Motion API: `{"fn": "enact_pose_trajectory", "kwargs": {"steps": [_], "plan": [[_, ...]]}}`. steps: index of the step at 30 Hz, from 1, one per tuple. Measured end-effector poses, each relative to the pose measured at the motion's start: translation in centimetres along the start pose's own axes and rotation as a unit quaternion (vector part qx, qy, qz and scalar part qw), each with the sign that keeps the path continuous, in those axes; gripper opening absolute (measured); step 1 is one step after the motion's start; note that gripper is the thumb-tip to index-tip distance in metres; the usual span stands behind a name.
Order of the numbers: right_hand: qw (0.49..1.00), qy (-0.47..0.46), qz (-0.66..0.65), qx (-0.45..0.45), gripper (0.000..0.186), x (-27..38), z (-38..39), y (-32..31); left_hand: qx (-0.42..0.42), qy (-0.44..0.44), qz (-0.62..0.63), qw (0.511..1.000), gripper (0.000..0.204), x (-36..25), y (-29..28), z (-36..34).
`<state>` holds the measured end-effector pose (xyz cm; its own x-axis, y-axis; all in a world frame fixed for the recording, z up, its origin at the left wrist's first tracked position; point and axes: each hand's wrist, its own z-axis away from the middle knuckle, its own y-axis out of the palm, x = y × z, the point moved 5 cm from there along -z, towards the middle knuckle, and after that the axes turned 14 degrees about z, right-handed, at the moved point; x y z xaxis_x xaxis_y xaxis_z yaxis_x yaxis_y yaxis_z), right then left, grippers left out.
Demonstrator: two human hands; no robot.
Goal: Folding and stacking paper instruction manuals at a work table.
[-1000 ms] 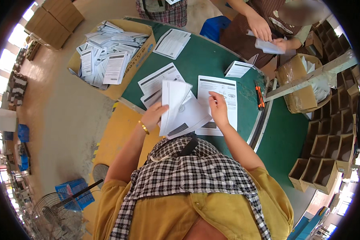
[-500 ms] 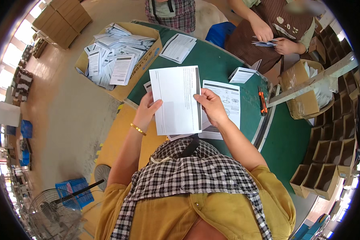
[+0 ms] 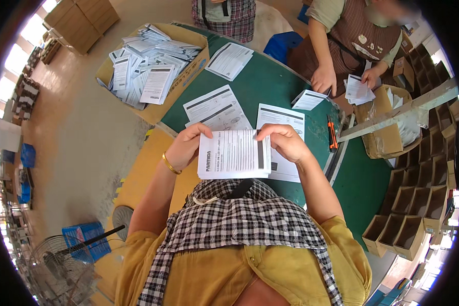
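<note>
White paper, a folded instruction leaflet (image 3: 233, 154), is pinched at its upper corners by both hands, the left hand (image 3: 187, 146) closed on the left edge and the right hand (image 3: 285, 143) closed on the right edge beside a dark stripe, held above the green counter (image 3: 260, 86). The grip looks light, so the folded layers could slip out of line and leave a crooked crease, or the leaflet could drop onto the flat printed sheets (image 3: 217, 108) lying just beyond it at 12 o'clock. An open brown cardboard box (image 3: 155, 69) heaped with folded leaflets sits at 10 o'clock. An orange utility knife (image 3: 332, 136) lies at 2 o'clock. Empty brown carton cells (image 3: 418, 204) stand at 4 o'clock. A co-worker's hands (image 3: 344, 81) hold papers at 1 o'clock.
</note>
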<state>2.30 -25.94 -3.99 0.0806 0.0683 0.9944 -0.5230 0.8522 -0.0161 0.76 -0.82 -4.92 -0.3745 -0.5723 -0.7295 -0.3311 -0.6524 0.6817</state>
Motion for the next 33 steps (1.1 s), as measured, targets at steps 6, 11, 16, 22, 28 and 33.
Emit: {"fn": "enact_pose_trajectory", "kwargs": {"steps": [6,11,16,22,28,33], "plan": [[0.979,-0.053,0.196,0.011,0.020,2.4,-0.5,1.6,-0.034,-0.097,-0.117,0.988,0.013,-1.1,-3.1,0.5],[0.885,-0.208,0.416,-0.007,0.021,5.7,-1.1,4.5,0.031,0.104,-0.419,0.901,0.022,-4.5,-0.4,-1.7],[0.905,-0.127,0.405,-0.038,0.023,6.8,-2.4,5.1,0.098,-0.088,-0.510,0.850,0.030,-2.3,2.5,-4.8],[0.895,-0.115,0.359,-0.238,0.017,3.5,-2.1,3.6,0.041,-0.011,-0.495,0.868,0.029,-2.2,1.1,-3.8],[0.882,-0.078,0.371,-0.281,0.018,2.7,-3.5,2.7,-0.002,-0.045,-0.453,0.890,0.028,-3.4,-2.1,-2.7],[0.838,0.014,0.405,-0.365,0.026,1.3,-4.8,0.0,-0.093,0.001,-0.402,0.911,0.025,-8.0,-7.7,-2.9]]}}
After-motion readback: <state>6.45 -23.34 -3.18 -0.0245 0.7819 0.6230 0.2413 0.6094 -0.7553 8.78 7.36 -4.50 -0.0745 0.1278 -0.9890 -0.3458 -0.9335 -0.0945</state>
